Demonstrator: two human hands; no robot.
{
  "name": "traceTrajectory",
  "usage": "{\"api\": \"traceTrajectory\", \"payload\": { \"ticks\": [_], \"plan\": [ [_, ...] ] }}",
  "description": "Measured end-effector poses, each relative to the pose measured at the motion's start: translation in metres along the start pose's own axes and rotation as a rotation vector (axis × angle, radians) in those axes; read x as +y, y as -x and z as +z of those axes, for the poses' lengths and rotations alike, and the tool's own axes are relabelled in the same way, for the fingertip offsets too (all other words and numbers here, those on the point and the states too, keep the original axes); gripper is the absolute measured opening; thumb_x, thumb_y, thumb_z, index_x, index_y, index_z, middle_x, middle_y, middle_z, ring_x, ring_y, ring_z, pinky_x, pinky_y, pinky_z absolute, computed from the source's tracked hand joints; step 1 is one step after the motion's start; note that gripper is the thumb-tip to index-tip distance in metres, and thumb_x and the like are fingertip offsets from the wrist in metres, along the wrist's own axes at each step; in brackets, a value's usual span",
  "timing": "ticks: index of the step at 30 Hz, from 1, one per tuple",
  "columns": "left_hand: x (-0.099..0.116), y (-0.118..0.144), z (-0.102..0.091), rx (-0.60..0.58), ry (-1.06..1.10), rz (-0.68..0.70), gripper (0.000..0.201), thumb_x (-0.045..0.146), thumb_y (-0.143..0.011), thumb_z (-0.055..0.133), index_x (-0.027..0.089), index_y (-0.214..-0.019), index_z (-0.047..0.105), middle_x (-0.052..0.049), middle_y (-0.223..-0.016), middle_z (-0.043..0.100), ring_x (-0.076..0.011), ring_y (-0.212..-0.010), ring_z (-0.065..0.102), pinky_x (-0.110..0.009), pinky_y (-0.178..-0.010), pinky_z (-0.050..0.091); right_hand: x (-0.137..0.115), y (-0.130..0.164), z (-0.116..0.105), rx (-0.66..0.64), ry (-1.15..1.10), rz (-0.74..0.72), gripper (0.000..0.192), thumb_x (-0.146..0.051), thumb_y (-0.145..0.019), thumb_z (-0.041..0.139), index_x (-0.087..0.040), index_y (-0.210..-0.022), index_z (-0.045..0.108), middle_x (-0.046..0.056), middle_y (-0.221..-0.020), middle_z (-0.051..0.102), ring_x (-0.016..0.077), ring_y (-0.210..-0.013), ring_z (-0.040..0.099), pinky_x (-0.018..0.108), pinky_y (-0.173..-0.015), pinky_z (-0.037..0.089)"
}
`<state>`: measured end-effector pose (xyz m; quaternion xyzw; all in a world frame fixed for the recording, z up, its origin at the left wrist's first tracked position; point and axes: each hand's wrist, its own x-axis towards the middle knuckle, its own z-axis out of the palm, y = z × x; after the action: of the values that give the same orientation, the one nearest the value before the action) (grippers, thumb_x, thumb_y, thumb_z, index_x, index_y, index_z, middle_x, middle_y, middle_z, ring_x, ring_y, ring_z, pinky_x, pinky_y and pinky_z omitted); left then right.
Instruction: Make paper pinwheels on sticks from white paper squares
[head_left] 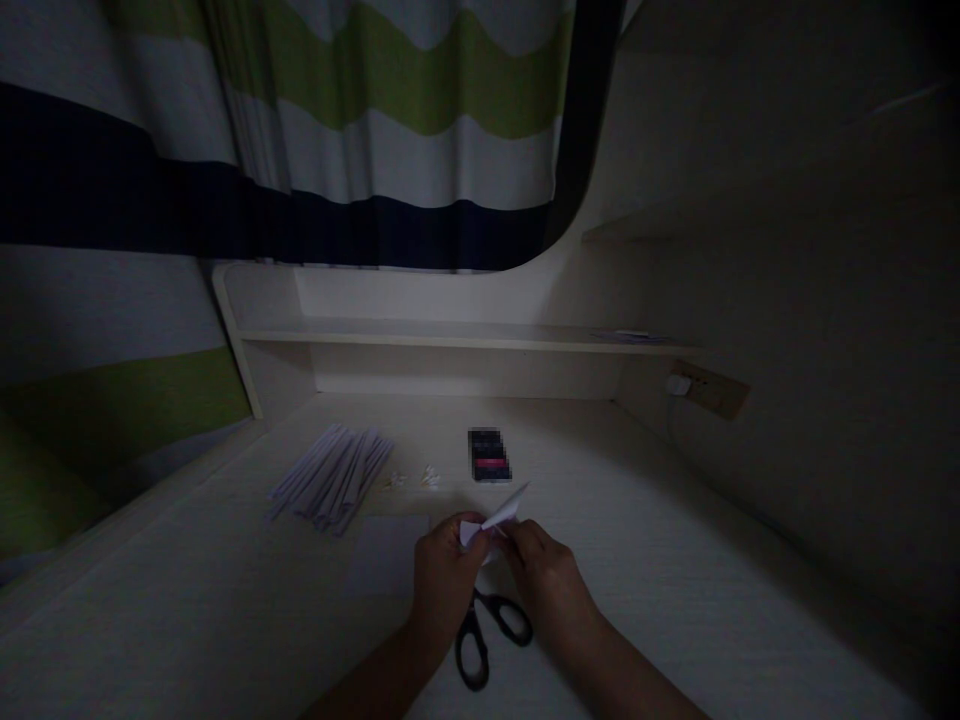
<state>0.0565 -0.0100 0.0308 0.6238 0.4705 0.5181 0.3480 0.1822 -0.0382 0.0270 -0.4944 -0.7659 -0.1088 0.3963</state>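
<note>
Paper piece (501, 517), small and white, pinched between both hands above the surface (675, 580), one pointed end sticking up and to the right. Left hand (444, 578) closed on its lower left part with fingertips and thumb; right hand (546, 580) closed on the middle, fingers curled tight. Looks partly folded or rolled, though too dim and small to tell which. Black-handled scissors (487, 625) lying flat on the surface just under the hands, not gripped, so cutting seems finished for this piece. Flat white sheet (397, 535) just left of the hands, apparently uncut. Further back and left, a fanned pile of long white paper strips (330, 480), seemingly prepared stock. Near that, 2 tiny white clusters (412, 480), possibly finished pieces, too small to be sure. Judged from this: few done, 1 being shaped, plenty of strips left. Dark small box (489, 455) behind, apart from everything.
</note>
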Motion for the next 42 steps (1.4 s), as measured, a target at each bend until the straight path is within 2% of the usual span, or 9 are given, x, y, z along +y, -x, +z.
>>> {"api": "traceTrajectory", "payload": {
  "ticks": [3, 8, 10, 13, 18, 26, 35, 42],
  "plan": [
    [0.001, 0.0, 0.0, -0.008, -0.036, 0.001, 0.013, 0.028, -0.066, 0.056, 0.019, -0.07, 0.063, 0.002, -0.06, 0.064, -0.0139, -0.056, 0.058, -0.021, -0.052, 0.042, 0.001, 0.002, 0.002, -0.04, 0.027, 0.006, 0.016, -0.009, -0.081, 0.042, -0.012, -0.092, 0.053, 0.009, -0.079, 0.062, 0.0178, -0.064, 0.061, 0.028, -0.056, 0.053],
    [-0.001, 0.0, 0.0, -0.011, -0.061, -0.003, 0.013, 0.024, -0.066, 0.054, 0.019, -0.071, 0.064, 0.001, -0.061, 0.064, -0.0136, -0.054, 0.057, -0.021, -0.053, 0.043, -0.003, 0.003, 0.004, -0.089, 0.037, -0.038, 0.035, 0.007, -0.069, 0.042, -0.014, -0.096, 0.052, 0.01, -0.086, 0.062, 0.019, -0.078, 0.061, 0.028, -0.066, 0.053],
    [-0.002, 0.0, 0.001, -0.011, -0.057, 0.012, 0.014, 0.024, -0.067, 0.054, 0.019, -0.073, 0.065, 0.001, -0.063, 0.065, -0.0137, -0.056, 0.058, -0.021, -0.054, 0.043, -0.006, 0.004, 0.005, -0.097, 0.037, -0.025, 0.037, 0.008, -0.067, 0.042, -0.013, -0.096, 0.051, 0.01, -0.085, 0.062, 0.0192, -0.076, 0.062, 0.028, -0.064, 0.053],
    [-0.003, 0.001, 0.001, -0.014, -0.069, 0.023, 0.016, 0.025, -0.068, 0.053, 0.019, -0.077, 0.065, 0.001, -0.063, 0.065, -0.0133, -0.056, 0.057, -0.021, -0.055, 0.043, -0.01, 0.004, 0.005, -0.104, 0.01, 0.037, 0.032, 0.003, -0.07, 0.039, -0.013, -0.097, 0.046, 0.01, -0.08, 0.063, 0.0182, -0.065, 0.063, 0.026, -0.055, 0.051],
    [-0.003, 0.003, 0.002, -0.001, -0.095, 0.015, 0.016, 0.025, -0.066, 0.054, 0.018, -0.076, 0.065, 0.002, -0.059, 0.063, -0.0107, -0.049, 0.053, -0.02, -0.049, 0.04, -0.014, 0.003, 0.002, -0.069, -0.033, 0.159, 0.015, -0.008, -0.078, 0.035, -0.015, -0.092, 0.038, 0.005, -0.061, 0.064, 0.0175, -0.046, 0.061, 0.022, -0.041, 0.043],
    [0.004, 0.002, 0.0, 0.004, -0.107, 0.02, 0.015, 0.022, -0.064, 0.054, 0.017, -0.074, 0.065, 0.004, -0.053, 0.059, -0.0085, -0.044, 0.047, -0.018, -0.044, 0.035, -0.017, 0.001, 0.002, -0.064, -0.159, 0.239, 0.008, -0.015, -0.081, 0.028, -0.017, -0.088, 0.03, 0.005, -0.055, 0.062, 0.018, -0.042, 0.059, 0.022, -0.037, 0.039],
    [0.005, 0.003, -0.001, -0.041, -0.11, 0.022, 0.018, 0.021, -0.064, 0.052, 0.017, -0.075, 0.066, 0.0, -0.064, 0.066, -0.011, -0.05, 0.053, -0.02, -0.049, 0.041, -0.014, 0.004, 0.006, -0.11, 0.01, 0.136, 0.03, -0.002, -0.065, 0.034, -0.015, -0.091, 0.03, 0.005, -0.058, 0.062, 0.0188, -0.044, 0.06, 0.022, -0.041, 0.037],
    [0.009, 0.003, -0.001, -0.064, -0.066, 0.042, 0.016, 0.022, -0.065, 0.053, 0.018, -0.072, 0.066, 0.0, -0.065, 0.067, -0.013, -0.056, 0.058, -0.021, -0.053, 0.044, -0.02, -0.002, -0.003, -0.059, -0.343, 0.399, 0.006, -0.017, -0.081, 0.031, -0.021, -0.081, 0.027, 0.0, -0.054, 0.056, 0.0149, -0.041, 0.056, 0.02, -0.038, 0.038]
  ]
}}
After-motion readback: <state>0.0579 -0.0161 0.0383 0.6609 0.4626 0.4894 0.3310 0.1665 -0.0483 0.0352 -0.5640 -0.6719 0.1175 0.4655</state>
